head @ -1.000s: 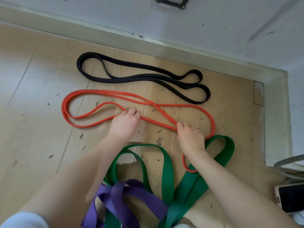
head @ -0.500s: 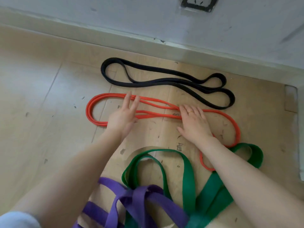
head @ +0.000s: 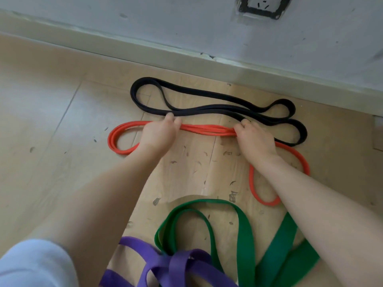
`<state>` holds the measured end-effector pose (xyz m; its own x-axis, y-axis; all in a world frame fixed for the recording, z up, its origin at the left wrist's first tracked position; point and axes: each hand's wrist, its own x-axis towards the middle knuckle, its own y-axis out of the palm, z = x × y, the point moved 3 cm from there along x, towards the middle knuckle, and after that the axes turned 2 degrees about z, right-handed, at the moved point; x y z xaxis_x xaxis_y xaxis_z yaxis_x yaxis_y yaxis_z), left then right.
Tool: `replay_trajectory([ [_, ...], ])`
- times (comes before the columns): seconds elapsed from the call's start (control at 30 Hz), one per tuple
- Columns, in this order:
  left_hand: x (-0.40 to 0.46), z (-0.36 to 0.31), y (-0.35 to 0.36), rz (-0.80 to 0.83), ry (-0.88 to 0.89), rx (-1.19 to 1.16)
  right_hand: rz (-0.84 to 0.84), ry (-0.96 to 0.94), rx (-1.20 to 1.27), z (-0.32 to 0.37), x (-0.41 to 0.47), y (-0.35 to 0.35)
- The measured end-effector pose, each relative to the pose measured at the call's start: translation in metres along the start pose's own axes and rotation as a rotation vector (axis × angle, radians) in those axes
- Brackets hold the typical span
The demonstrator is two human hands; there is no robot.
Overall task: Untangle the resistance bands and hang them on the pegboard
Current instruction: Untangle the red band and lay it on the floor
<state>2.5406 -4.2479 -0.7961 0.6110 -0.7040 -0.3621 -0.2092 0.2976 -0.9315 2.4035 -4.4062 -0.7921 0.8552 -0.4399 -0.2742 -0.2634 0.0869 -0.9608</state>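
Lying on the wooden floor near the skirting board, four resistance bands were seen, none of them on any pegboard. The orange band was gathered into a tight bundle of strands between the two hands, with one loop left spread out at its left end and another trailing away past the right forearm. The left hand was placed on the bundle with its fingers curled round the strands, and the right hand was likewise closed on the same bundle further right — its fingers bent over the strands, the fingertips brought close to the black band. The black band was laid out just beyond the orange one, between it and the wall, in long flattened loops. Nearer the person, the wide green band was spread in broad folds on the floor, and the purple band was crossed over its lower left part — the two were seen overlapping at the bottom edge. A pale sleeve was visible at the lower left corner, and a wall socket was set in the wall at the top.
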Motion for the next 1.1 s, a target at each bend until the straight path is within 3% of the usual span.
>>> replay_trajectory([
  [0.1,0.008,0.003,-0.004,-0.051,-0.017,0.011,0.022,0.011,0.015,0.001,0.003,0.005],
  [0.37,-0.033,0.033,0.03,-0.236,-0.085,-0.271,0.059,0.043,-0.003,0.0,-0.007,0.006],
  [0.43,-0.049,0.044,0.038,-0.286,-0.211,-0.309,0.004,0.049,-0.034,0.01,-0.007,0.007],
  [0.53,-0.065,0.07,0.048,-0.339,-0.584,-0.53,-0.093,-0.052,-0.003,0.038,-0.008,0.007],
  [0.6,-0.065,0.085,0.051,-0.307,-0.658,-0.664,-0.081,-0.139,0.006,0.059,-0.003,0.008],
  [0.7,-0.052,0.099,0.045,-0.238,-0.604,-0.644,-0.065,-0.134,0.026,0.074,0.016,0.007],
  [0.83,-0.033,0.114,0.028,-0.134,-0.476,-0.292,-0.022,-0.128,0.024,0.081,0.038,-0.001],
  [0.93,-0.024,0.122,0.019,-0.101,-0.321,-0.155,-0.027,-0.13,0.037,0.085,0.044,-0.007],
  [1.1,-0.025,0.12,0.022,-0.223,-0.032,0.09,-0.065,-0.096,0.082,0.082,0.042,-0.003],
])
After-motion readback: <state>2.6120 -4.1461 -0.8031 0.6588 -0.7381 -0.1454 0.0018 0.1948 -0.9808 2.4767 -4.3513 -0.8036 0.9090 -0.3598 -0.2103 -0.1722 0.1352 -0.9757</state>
